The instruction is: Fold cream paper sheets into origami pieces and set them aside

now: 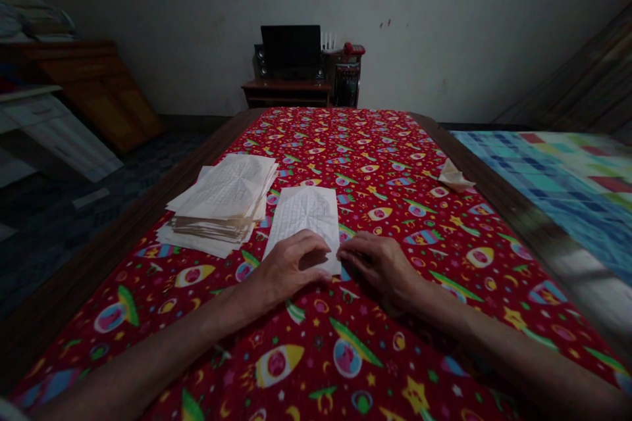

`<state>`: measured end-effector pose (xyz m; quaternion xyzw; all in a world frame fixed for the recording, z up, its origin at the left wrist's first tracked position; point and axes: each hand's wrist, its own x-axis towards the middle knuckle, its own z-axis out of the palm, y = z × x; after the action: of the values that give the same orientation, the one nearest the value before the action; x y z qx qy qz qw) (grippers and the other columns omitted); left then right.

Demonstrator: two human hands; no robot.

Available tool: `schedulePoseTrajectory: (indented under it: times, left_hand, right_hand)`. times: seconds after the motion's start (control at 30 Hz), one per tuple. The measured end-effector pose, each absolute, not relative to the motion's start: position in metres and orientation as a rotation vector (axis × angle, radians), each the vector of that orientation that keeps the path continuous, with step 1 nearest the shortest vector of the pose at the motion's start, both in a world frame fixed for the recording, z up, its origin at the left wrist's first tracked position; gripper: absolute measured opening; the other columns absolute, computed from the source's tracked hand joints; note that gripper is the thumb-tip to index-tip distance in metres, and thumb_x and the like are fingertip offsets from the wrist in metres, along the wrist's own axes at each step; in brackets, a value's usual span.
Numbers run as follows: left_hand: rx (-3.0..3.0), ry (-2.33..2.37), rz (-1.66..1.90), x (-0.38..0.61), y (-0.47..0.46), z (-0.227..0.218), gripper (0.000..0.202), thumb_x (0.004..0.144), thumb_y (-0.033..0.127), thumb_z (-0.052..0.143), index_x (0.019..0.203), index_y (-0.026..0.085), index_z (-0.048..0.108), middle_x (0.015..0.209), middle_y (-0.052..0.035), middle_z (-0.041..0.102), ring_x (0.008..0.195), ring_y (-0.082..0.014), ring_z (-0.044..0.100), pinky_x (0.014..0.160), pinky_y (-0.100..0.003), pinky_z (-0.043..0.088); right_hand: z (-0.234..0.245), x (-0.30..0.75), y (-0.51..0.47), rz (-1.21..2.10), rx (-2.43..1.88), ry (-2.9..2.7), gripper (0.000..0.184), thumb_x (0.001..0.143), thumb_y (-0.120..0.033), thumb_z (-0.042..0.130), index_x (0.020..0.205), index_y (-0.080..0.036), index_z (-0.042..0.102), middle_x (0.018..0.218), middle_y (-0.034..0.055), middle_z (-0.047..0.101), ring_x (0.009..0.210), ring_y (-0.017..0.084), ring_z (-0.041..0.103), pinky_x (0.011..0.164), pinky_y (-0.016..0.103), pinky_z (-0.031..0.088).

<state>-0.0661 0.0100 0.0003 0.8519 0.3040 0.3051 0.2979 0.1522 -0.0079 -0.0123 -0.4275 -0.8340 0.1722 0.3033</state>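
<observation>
A creased sheet of paper with printed or written lines lies flat on the red patterned cloth in front of me. My left hand rests over its lower part, fingers bent, with a gap between thumb and fingers. At the lower right edge of the sheet, my right hand has its fingertips closed together on the paper's border; the thumb is mostly hidden. Left of the sheet sits an uneven stack of similar papers, the top one showing crease lines that meet at a point.
A small folded paper piece stands near the table's right edge. Beyond the table are a monitor with speakers on a desk and a red telephone. A wooden cabinet is at left, a bed with a checked cover at right.
</observation>
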Motion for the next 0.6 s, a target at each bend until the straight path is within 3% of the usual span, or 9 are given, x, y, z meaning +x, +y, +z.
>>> schedulePoseTrajectory:
  times: [0.1, 0.2, 0.6]
  left_hand:
    - [2.369, 0.709, 0.763, -0.068, 0.011, -0.004, 0.039, 0.074, 0.032, 0.074, 0.107, 0.019, 0.057, 0.109, -0.0077, 0.058, 0.102, -0.0199, 0.057, 0.087, -0.031, 0.048]
    - [2.418, 0.702, 0.749, -0.068, 0.011, -0.007, 0.036, 0.079, 0.026, 0.069, 0.111, 0.019, 0.053, 0.111, -0.0073, 0.056, 0.105, -0.019, 0.055, 0.09, -0.031, 0.046]
    - [2.156, 0.748, 0.788, -0.067, 0.013, -0.007, 0.03, 0.074, 0.024, 0.074, 0.099, 0.018, 0.06, 0.101, -0.0043, 0.058, 0.091, -0.0157, 0.057, 0.075, -0.025, 0.05]
  right_hand:
    - [-0.011, 0.152, -0.01, 0.425, -1.122, -2.222, 0.017, 0.09, -0.024, 0.051, 0.089, -0.018, 0.067, 0.078, 0.0047, 0.065, 0.065, 0.013, 0.058, 0.059, 0.022, 0.041]
    - [-0.008, 0.153, -0.015, 0.463, -1.098, -2.222, 0.018, 0.091, -0.025, 0.049, 0.091, -0.018, 0.066, 0.079, 0.0047, 0.064, 0.066, 0.012, 0.057, 0.059, 0.022, 0.041]
    - [-0.008, 0.158, -0.029, 0.531, -1.156, -2.201, 0.018, 0.094, -0.031, 0.043, 0.091, -0.019, 0.057, 0.081, 0.0027, 0.062, 0.067, 0.012, 0.054, 0.06, 0.023, 0.041]
